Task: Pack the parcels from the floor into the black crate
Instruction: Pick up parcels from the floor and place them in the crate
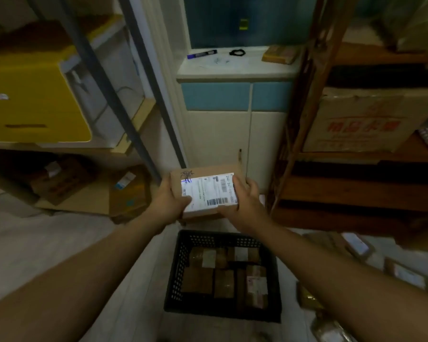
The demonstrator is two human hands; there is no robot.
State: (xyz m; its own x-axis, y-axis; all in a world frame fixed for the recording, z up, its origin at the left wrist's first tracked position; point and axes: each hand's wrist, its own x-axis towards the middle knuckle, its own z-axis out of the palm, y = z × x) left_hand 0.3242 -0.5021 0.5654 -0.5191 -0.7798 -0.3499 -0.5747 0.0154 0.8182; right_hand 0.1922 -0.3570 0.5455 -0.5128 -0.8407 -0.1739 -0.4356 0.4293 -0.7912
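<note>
I hold a brown cardboard parcel [208,191] with a white shipping label up in front of me, above the far end of the black crate [176,280]. My left hand [171,201] grips its left side, thumb lying on the label. My right hand [247,198] grips its right side, fingers curled over the top edge. The perforated crate stands on the floor below and holds several brown taped parcels [223,272]. More parcels [403,275] lie on the floor at the right.
A white and blue cabinet [232,119] stands straight ahead. On the left is a metal shelf with a yellow box [32,99] and flattened cardboard [89,191] under it. A wooden rack [356,183] with a large carton is on the right.
</note>
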